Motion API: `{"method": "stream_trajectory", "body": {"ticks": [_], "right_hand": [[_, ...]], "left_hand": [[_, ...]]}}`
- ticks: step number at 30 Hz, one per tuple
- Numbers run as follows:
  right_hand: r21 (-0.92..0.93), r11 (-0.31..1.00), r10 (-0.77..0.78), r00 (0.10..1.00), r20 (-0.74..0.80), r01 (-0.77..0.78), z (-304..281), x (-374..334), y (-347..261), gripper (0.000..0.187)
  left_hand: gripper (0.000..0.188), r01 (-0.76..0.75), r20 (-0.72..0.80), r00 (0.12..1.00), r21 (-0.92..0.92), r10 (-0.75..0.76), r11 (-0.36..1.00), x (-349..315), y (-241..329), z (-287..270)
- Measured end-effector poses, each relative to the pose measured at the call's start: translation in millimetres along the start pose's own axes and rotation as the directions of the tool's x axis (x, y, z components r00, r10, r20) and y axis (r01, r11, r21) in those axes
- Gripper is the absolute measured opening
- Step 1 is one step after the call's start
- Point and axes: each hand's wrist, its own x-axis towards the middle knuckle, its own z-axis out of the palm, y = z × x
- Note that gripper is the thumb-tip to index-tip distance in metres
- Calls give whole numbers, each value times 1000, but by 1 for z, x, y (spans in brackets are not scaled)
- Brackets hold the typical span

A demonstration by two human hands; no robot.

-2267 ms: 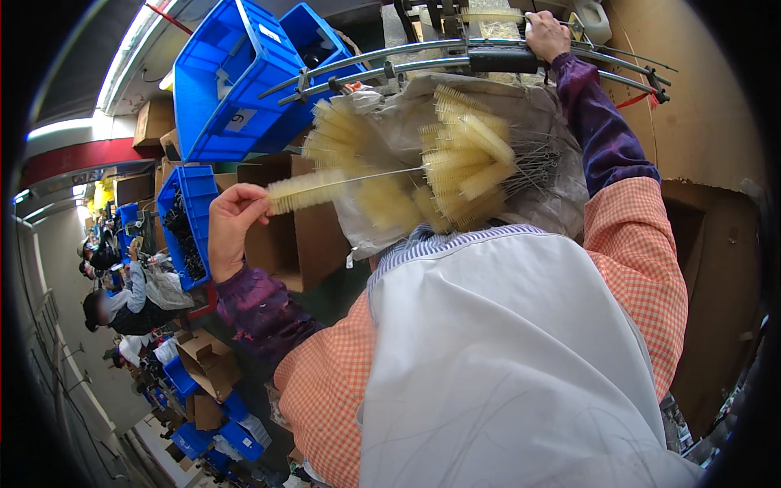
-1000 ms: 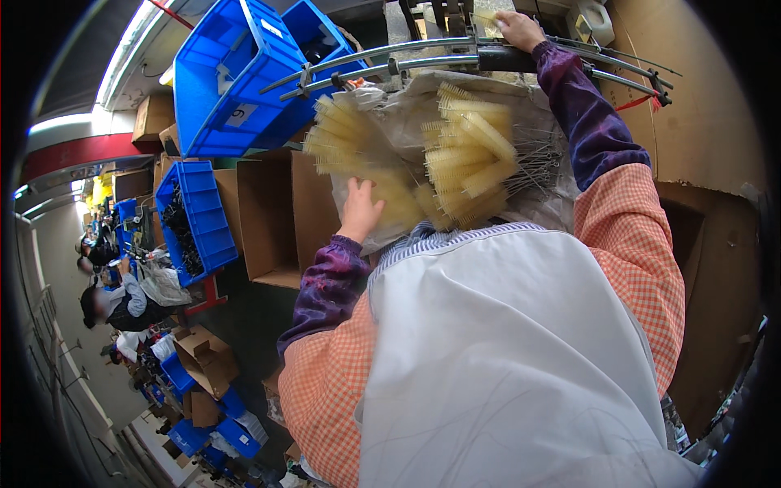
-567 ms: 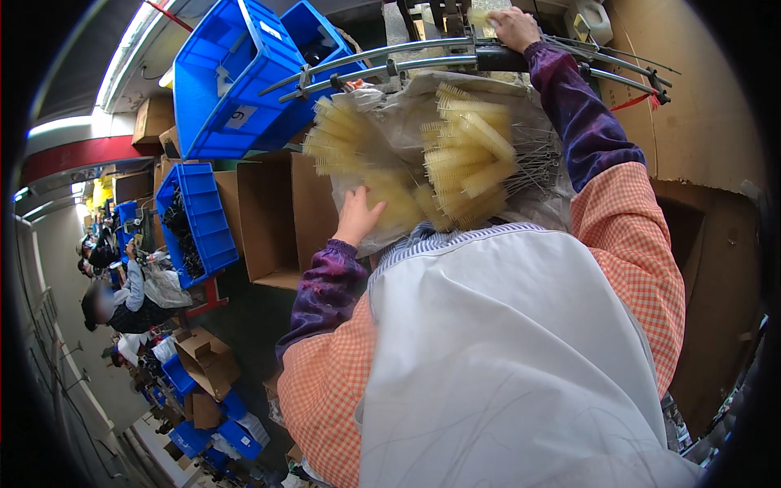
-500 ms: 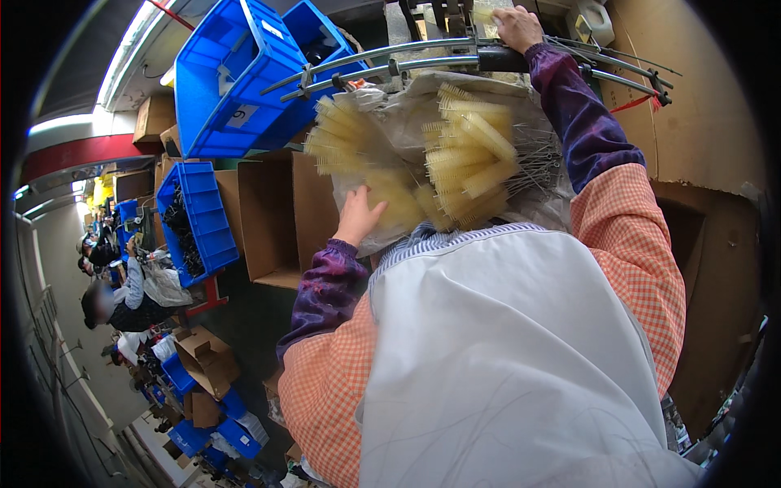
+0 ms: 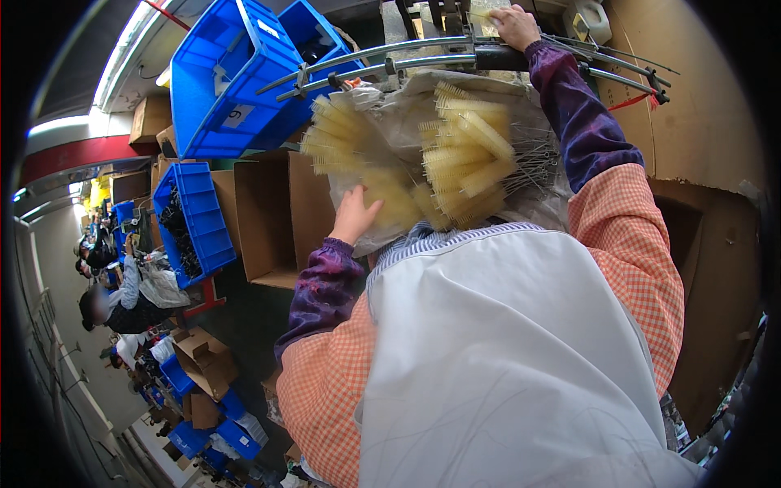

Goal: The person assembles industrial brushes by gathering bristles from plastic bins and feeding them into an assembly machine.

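Note:
My left hand [image 5: 355, 216] rests at the near edge of a pile of pale yellow bristle brushes [image 5: 392, 198], thumb and fingers apart, with nothing gripped in it. Farther off, my right hand [image 5: 516, 28] is closed beyond the metal rails, with the pale yellow end of a brush [image 5: 482, 15] showing at its fingertips. Most of that brush is hidden. Between my arms lies a thicker stack of brushes [image 5: 468, 159], their twisted wire stems [image 5: 533, 167] fanned out to the right. A grey plastic sheet [image 5: 390, 122] lies under the brushes.
Curved metal rails [image 5: 431, 61] cross in front of the machine [image 5: 407, 20]. Blue bins [image 5: 215, 98] and an open cardboard box [image 5: 267, 215] stand to the left. Large cardboard [image 5: 691, 98] borders the right side. Another person [image 5: 122, 305] sits far left.
My right hand has shifted very slightly left at the machine. My left hand stays by the brush pile, and the whole view has drifted a little.

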Motion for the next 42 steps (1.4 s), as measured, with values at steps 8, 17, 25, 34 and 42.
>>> {"method": "stream_trajectory", "body": {"ticks": [8,17,25,34,42], "right_hand": [[-205,976,82,997,7,-78,-51,-2,-35,18],[-340,898,178,937,-300,-279,-9,-38,35,36],[-201,934,245,938,-245,-297,-9,-22,-27,26],[-161,950,224,943,-246,-267,4,3,-98,23],[-273,932,210,970,-124,-237,-15,-18,-51,26]], "left_hand": [[48,26,18,999,7,-27,1000,2,-4,4],[33,17,-49,998,-171,-26,985,11,-26,0],[13,-173,-187,973,-193,137,966,19,20,-43],[11,-183,-193,970,-161,151,970,13,62,-91],[14,-29,-136,990,-335,-18,942,-21,49,-172]]}}
